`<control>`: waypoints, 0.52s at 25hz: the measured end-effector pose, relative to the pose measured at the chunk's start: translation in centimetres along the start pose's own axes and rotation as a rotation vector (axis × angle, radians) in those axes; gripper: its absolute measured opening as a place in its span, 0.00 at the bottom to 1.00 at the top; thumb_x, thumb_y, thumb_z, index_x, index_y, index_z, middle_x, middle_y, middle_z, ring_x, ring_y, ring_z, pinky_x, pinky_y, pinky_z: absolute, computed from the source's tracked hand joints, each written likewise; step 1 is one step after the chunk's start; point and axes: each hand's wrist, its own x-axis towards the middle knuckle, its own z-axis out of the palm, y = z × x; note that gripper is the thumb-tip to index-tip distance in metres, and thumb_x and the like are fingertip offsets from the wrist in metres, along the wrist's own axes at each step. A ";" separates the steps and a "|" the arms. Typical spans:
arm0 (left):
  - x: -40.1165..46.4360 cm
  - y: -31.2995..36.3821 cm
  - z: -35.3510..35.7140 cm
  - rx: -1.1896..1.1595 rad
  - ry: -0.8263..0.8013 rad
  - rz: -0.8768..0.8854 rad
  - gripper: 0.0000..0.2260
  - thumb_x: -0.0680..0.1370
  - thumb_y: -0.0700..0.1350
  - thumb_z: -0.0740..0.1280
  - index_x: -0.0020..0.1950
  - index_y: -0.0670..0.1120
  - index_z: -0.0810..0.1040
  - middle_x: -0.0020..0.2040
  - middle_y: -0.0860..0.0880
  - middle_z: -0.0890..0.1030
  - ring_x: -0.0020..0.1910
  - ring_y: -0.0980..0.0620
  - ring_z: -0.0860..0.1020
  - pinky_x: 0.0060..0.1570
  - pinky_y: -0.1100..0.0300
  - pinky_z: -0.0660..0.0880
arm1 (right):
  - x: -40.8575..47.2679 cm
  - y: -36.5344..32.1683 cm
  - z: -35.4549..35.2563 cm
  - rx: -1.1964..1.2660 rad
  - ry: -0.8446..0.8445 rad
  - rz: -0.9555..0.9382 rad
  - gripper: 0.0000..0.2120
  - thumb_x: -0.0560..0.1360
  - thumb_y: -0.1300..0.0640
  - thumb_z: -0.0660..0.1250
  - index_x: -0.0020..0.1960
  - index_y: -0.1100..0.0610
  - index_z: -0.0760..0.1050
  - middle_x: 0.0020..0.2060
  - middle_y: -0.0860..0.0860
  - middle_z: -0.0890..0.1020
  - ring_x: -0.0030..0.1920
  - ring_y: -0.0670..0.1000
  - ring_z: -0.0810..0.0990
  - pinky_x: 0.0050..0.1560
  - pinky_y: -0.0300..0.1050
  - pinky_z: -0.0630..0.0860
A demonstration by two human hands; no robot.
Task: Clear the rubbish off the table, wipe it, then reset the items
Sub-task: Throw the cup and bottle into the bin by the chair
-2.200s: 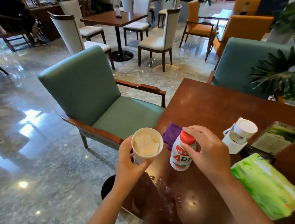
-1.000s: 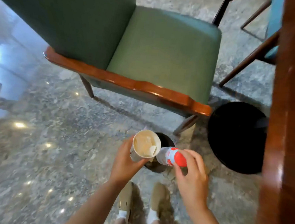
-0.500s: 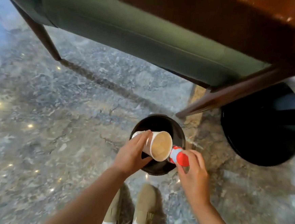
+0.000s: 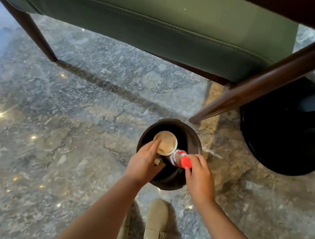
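A round dark bin (image 4: 196, 141) stands on the marble floor below me. Over its mouth is a white paper cup (image 4: 167, 143), opening towards me. My left hand (image 4: 143, 162) is beside it with fingers spread: the forefinger lies on the cup's rim and the thumb is off the cup. A scrap of tissue (image 4: 157, 161) shows under that hand. My right hand (image 4: 198, 176) pinches the red cap of a small white drink bottle (image 4: 178, 157), which is tilted down into the bin.
A green chair's seat (image 4: 160, 31) and dark wooden legs (image 4: 259, 89) hang over the bin at the top. The table's black round base (image 4: 283, 138) sits to the right. My shoes (image 4: 155, 223) are just behind the bin.
I have turned from the table and bent down to the bin. Both hands sank lower into its mouth. The left hand's grip on the cup has loosened, and the bottle points deeper in.
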 end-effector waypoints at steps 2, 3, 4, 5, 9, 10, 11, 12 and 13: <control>-0.5 0.7 -1.3 0.057 -0.012 0.048 0.31 0.66 0.45 0.75 0.67 0.43 0.70 0.61 0.45 0.77 0.57 0.45 0.76 0.40 0.53 0.78 | 0.1 -0.8 -0.9 -0.026 -0.011 0.017 0.16 0.64 0.67 0.75 0.50 0.60 0.77 0.48 0.54 0.79 0.41 0.56 0.81 0.32 0.41 0.73; -0.7 1.4 -2.3 0.099 -0.007 0.077 0.28 0.66 0.45 0.76 0.64 0.42 0.72 0.59 0.45 0.79 0.54 0.44 0.78 0.38 0.53 0.78 | 0.2 -1.4 -1.7 -0.053 -0.011 0.010 0.17 0.64 0.65 0.76 0.51 0.59 0.77 0.49 0.54 0.79 0.42 0.56 0.81 0.33 0.43 0.74; -0.9 2.4 -3.5 0.155 0.001 0.103 0.25 0.66 0.46 0.75 0.61 0.42 0.75 0.56 0.44 0.80 0.52 0.43 0.79 0.39 0.52 0.77 | 0.2 -2.1 -2.6 -0.087 -0.005 -0.010 0.17 0.63 0.63 0.76 0.51 0.59 0.78 0.49 0.54 0.80 0.43 0.57 0.81 0.34 0.45 0.76; -1.1 3.7 -5.1 0.217 -0.012 0.113 0.22 0.68 0.47 0.73 0.59 0.42 0.75 0.56 0.44 0.80 0.53 0.42 0.78 0.43 0.52 0.76 | 0.3 -3.0 -3.6 -0.119 0.006 -0.034 0.17 0.63 0.62 0.77 0.51 0.59 0.78 0.48 0.55 0.80 0.44 0.57 0.81 0.36 0.49 0.78; -2.8 10.0 -13.5 0.480 -0.129 0.075 0.18 0.77 0.50 0.60 0.64 0.44 0.71 0.60 0.45 0.76 0.59 0.44 0.73 0.57 0.52 0.67 | -0.7 -8.3 -10.4 -0.167 0.015 -0.028 0.16 0.64 0.60 0.75 0.51 0.59 0.79 0.48 0.56 0.80 0.47 0.59 0.80 0.45 0.54 0.77; -3.6 11.8 -15.9 0.548 -0.141 0.074 0.17 0.78 0.50 0.59 0.64 0.44 0.70 0.60 0.45 0.76 0.59 0.44 0.73 0.57 0.52 0.67 | -1.4 -10.1 -12.7 -0.178 0.015 -0.024 0.16 0.64 0.59 0.75 0.52 0.58 0.78 0.49 0.56 0.80 0.48 0.59 0.79 0.47 0.55 0.76; -4.7 13.7 -18.4 0.603 -0.143 0.074 0.16 0.78 0.50 0.57 0.63 0.44 0.70 0.59 0.45 0.76 0.59 0.44 0.73 0.57 0.52 0.67 | -2.3 -12.2 -15.4 -0.191 -0.008 -0.024 0.17 0.66 0.58 0.74 0.54 0.58 0.78 0.50 0.56 0.79 0.51 0.59 0.78 0.50 0.55 0.75; -6.0 15.6 -20.8 0.639 -0.151 0.058 0.16 0.79 0.50 0.57 0.62 0.44 0.70 0.59 0.45 0.76 0.59 0.44 0.73 0.58 0.52 0.67 | -3.3 -14.3 -18.1 -0.218 -0.063 -0.029 0.18 0.68 0.56 0.72 0.57 0.57 0.76 0.53 0.56 0.78 0.54 0.59 0.76 0.54 0.55 0.72; -7.5 17.8 -23.6 0.666 -0.156 0.031 0.15 0.79 0.50 0.57 0.61 0.43 0.71 0.59 0.45 0.76 0.59 0.44 0.73 0.58 0.51 0.67 | -4.5 -16.6 -21.3 -0.255 -0.140 -0.035 0.19 0.72 0.54 0.68 0.62 0.55 0.72 0.57 0.55 0.75 0.59 0.58 0.73 0.58 0.55 0.69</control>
